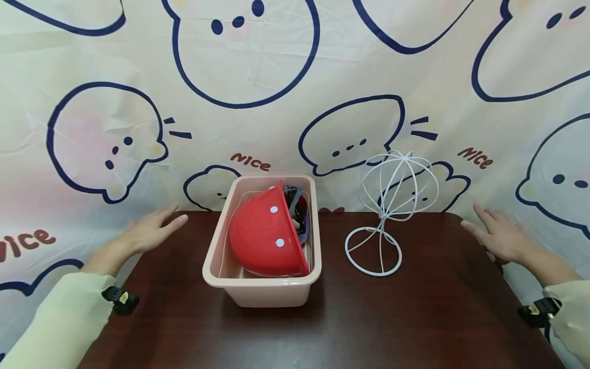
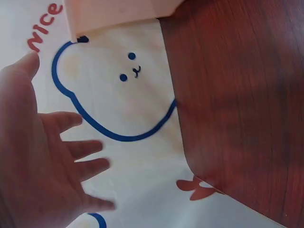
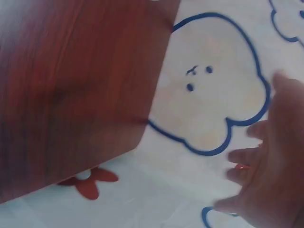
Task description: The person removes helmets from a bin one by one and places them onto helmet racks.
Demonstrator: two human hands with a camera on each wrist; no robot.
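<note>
left hand (image 1: 149,230) and right hand (image 1: 500,237) are hovering, fingers spread, while a helmet (image 1: 262,233) is lying in a tub (image 1: 269,295).

Indoor tabletop setup, rm type unclear: cartoon-print backdrop (image 1: 276,133) behind dk brn table (image 1: 442,307)

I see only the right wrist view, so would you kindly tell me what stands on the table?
Observer: A white wire stand, to the right of a pink tub.
Operator: Thank you; what lies in the tub?
Observer: A red helmet lies on its side there.
Operator: And is the left hand holding anything?
Observer: No, it is empty, held out to the left of the tub.
</note>
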